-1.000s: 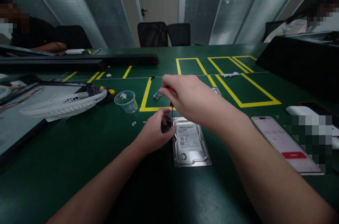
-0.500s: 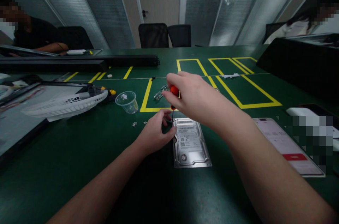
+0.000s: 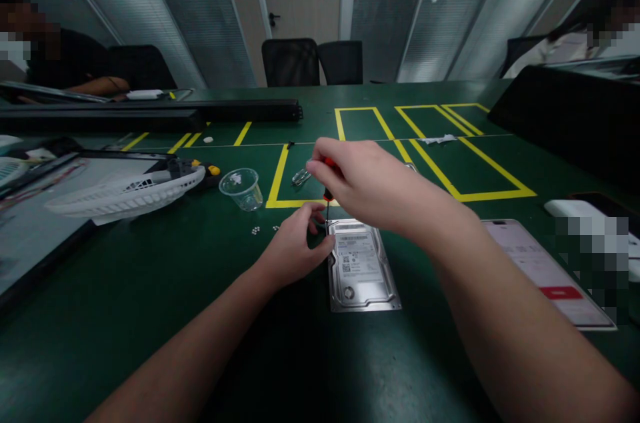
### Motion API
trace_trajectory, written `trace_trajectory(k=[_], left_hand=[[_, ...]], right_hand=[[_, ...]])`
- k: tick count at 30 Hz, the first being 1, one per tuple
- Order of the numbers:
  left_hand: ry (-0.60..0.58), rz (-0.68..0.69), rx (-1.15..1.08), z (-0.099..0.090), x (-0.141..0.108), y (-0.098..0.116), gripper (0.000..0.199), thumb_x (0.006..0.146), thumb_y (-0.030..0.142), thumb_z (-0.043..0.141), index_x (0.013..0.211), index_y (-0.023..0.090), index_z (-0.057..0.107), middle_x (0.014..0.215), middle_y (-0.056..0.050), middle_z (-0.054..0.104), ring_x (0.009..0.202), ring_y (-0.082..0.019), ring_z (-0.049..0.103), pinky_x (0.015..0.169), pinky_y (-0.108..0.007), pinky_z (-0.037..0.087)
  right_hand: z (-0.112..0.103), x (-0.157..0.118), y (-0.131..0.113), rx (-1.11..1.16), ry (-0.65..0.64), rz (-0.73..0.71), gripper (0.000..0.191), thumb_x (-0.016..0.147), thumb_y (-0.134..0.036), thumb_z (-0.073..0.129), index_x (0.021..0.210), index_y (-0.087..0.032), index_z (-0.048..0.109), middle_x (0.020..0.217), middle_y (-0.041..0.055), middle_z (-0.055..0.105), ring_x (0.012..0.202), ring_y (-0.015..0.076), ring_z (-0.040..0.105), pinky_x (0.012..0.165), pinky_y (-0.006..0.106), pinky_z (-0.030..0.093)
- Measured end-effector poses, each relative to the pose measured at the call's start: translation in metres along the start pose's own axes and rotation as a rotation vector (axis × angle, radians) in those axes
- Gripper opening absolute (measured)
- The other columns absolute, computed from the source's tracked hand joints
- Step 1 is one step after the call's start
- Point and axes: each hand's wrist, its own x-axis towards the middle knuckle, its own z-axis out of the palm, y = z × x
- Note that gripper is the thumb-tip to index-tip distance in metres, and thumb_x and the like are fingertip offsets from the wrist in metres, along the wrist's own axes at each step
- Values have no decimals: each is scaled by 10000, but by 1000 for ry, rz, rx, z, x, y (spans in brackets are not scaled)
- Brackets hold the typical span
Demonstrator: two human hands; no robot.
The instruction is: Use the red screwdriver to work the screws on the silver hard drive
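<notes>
A silver hard drive with a white label lies flat on the green table. My right hand grips a red and black screwdriver, held upright with its thin shaft down at the drive's far left corner. At the drive's left edge is my left hand, fingers curved and apart around the corner near the screwdriver tip. Several tiny screws rest on the table left of that hand, and a clear plastic cup stands behind them.
A phone lies at the right, near a white object. White curved part and a grey panel are at the left. Black bars lie farther back. Yellow tape marks the table. Two people sit at the sides.
My right hand has turned slightly around the screwdriver handle, its fingers shifting left. The whole view has moved a little; the drive and my left hand keep their places.
</notes>
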Motion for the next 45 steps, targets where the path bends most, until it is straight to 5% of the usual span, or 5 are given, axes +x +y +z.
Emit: trace_trajectory(k=[8,20,32,40,45], left_hand=[[-11,11,-12,-1,0,0,421,879,300,706,1260,171,580,1107,-85,696,875,-197,619,766,-350,499],[5,-2,-3,1,1,3,378,865,286,717,1204,181,588,1059,-76,690,870,-204,624,770,-358,506],[4,-13,23,0,0,5,334,871,297,711,1156,183,580,973,-56,654,820,-198,600,723,-348,479],[-10,25,-20,1,0,-2,413,877,293,708,1248,171,574,1106,-84,690,876,-200,618,781,-363,502],[-10,8,-28,0,-1,-3,529,876,307,715,1352,147,548,1141,-96,698,890,-205,624,810,-381,519]], right_hand=[[-3,-1,2,-31,-15,8,188,1045,-200,506,1124,-176,674,892,51,707,769,173,568,688,302,338],[5,1,7,-34,82,-67,77,954,-191,590,902,-190,647,849,20,665,735,150,517,684,295,325],[4,1,2,38,36,-31,317,1106,-305,415,876,-199,607,836,32,654,716,156,493,666,319,280],[-4,-1,2,5,-32,59,241,1038,-183,453,1156,-191,664,924,61,725,760,181,576,672,313,328],[-2,0,7,-60,53,-2,150,1040,-297,581,1009,-194,685,856,37,698,743,169,548,672,308,325]])
